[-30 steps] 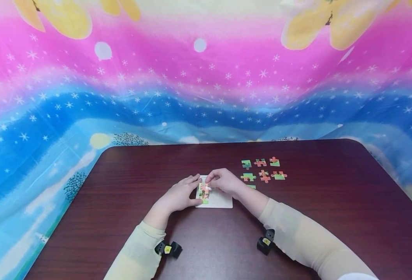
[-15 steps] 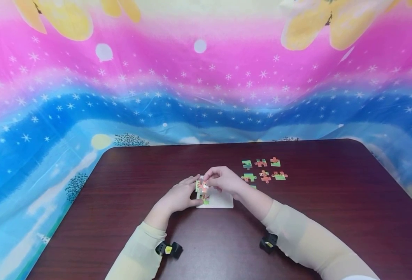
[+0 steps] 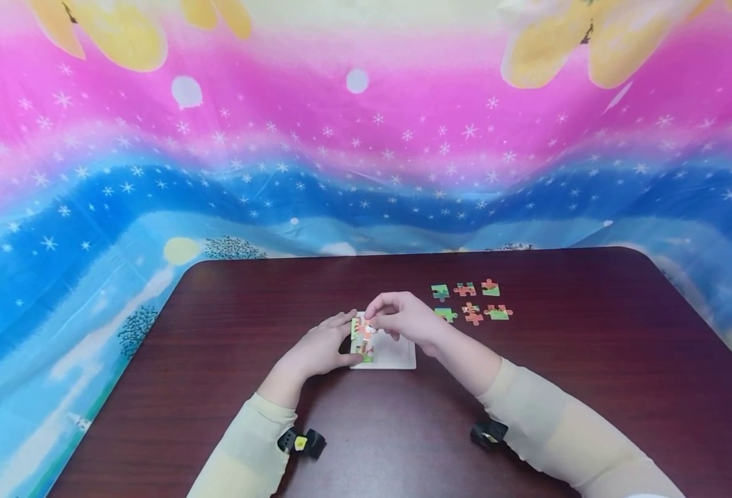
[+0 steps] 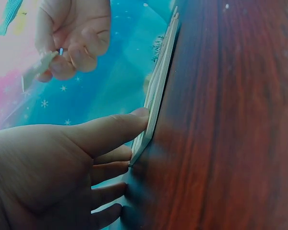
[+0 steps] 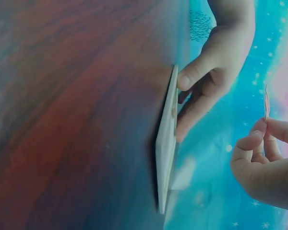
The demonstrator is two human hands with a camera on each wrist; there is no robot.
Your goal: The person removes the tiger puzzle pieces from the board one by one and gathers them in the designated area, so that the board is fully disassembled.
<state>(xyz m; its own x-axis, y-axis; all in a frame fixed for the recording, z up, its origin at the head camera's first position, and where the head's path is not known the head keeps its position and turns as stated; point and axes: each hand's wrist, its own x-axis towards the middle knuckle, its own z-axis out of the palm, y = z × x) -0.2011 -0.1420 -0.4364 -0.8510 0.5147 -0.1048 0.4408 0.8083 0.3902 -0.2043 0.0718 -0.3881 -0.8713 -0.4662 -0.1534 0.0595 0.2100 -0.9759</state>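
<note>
My right hand (image 3: pixel 406 321) pinches an orange-and-green jigsaw piece (image 3: pixel 362 328) between thumb and fingertips. In the left wrist view the held piece (image 4: pixel 41 69) is lifted apart from the white puzzle tray (image 3: pixel 398 354). Along the tray's left side lies my left hand (image 3: pixel 321 348), thumb near the front corner and fingers near the back corner. Its thumb (image 4: pixel 117 129) touches the tray in the left wrist view, and its fingers are extended. A green-and-orange puzzle piece (image 3: pixel 366 354) lies at the tray's left front. The held piece partly covers the tray's left side.
Several loose puzzle pieces (image 3: pixel 471 313) lie in two rows behind and to the right of the tray. The dark wooden table (image 3: pixel 247 297) extends around it. A patterned cloth (image 3: pixel 366 187) hangs behind the table.
The held piece has shifted left, then slightly back and to the right. My right hand and forearm have moved slightly right and away, now covering a green piece's corner. The left hand stays put.
</note>
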